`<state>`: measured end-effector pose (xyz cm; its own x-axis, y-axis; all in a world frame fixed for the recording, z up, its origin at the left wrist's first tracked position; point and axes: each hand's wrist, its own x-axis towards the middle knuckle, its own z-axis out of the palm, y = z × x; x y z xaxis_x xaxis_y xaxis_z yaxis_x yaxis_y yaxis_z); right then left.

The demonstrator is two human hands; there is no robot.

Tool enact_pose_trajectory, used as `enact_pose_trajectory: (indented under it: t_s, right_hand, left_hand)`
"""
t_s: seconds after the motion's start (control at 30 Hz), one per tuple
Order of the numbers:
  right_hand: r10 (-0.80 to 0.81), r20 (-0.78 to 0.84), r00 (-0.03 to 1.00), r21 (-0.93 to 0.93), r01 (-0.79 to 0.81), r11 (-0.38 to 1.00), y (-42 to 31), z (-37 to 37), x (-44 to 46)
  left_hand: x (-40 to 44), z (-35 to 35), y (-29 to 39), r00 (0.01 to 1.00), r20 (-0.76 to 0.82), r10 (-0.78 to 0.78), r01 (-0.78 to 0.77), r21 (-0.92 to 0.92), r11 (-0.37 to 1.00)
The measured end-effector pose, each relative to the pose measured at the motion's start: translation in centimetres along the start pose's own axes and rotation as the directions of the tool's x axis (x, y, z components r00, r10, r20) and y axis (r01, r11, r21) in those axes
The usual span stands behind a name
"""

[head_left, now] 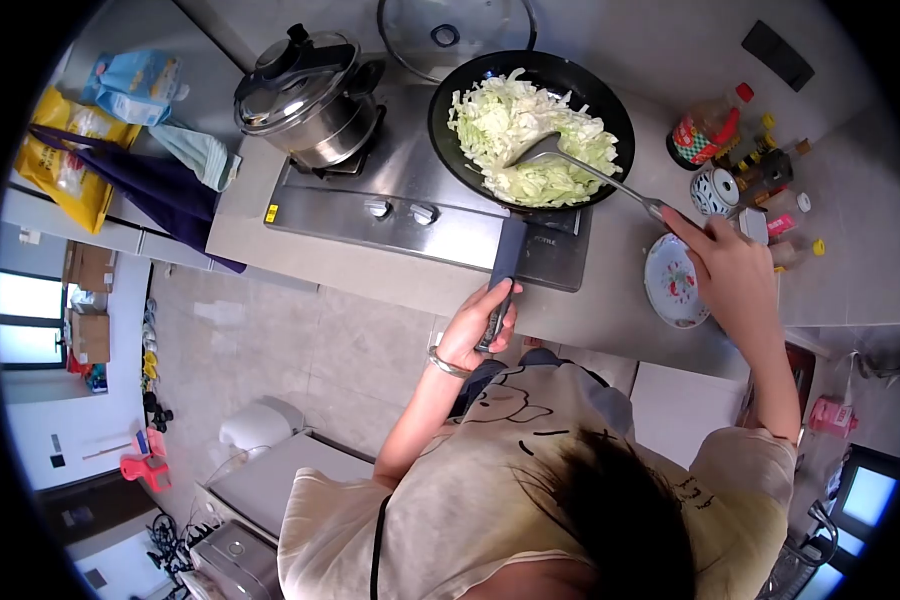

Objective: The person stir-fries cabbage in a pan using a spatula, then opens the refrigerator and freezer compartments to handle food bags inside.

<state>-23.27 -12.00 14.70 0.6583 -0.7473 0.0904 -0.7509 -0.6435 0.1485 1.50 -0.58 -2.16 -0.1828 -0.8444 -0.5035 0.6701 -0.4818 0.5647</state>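
Note:
A black wok (610, 100) sits on the right side of the steel stove (330, 205), holding shredded pale green cabbage (500, 115). My left hand (478, 325), with a bracelet at the wrist, is wrapped round the wok's long dark handle (507, 255). Closed on the end of a metal spatula (610, 180), my right hand (725, 265) is to the right of the wok. The spatula's blade rests among the cabbage. Just beside my right hand, a white patterned plate (670, 282) lies on the counter, partly covered by that hand.
A pressure cooker (320, 120) stands on the left burner. A glass lid (410, 40) leans behind the wok. Bottles, one with a red cap (705, 130), and a patterned jar (713, 190) stand at the right. A yellow bag (75, 170) and dark cloth (155, 185) are at the left.

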Motion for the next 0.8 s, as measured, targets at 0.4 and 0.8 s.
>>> enact_pose_trajectory:
  t_s: [0.4,0.8]
  right_hand:
    - [0.061,0.017,0.998,0.164,-0.063,0.984,-0.6,1.6,3.8]
    - [-0.124,-0.061,0.990,-0.037,0.122,0.992,-3.3,7.1,7.0]
  left_hand:
    - [0.0,-0.2,0.1,1.000,0.021,0.009,-0.009,-0.005,1.000]
    - [-0.1,-0.2,0.4,1.000,-0.009,-0.006,0.006,0.000,1.000]
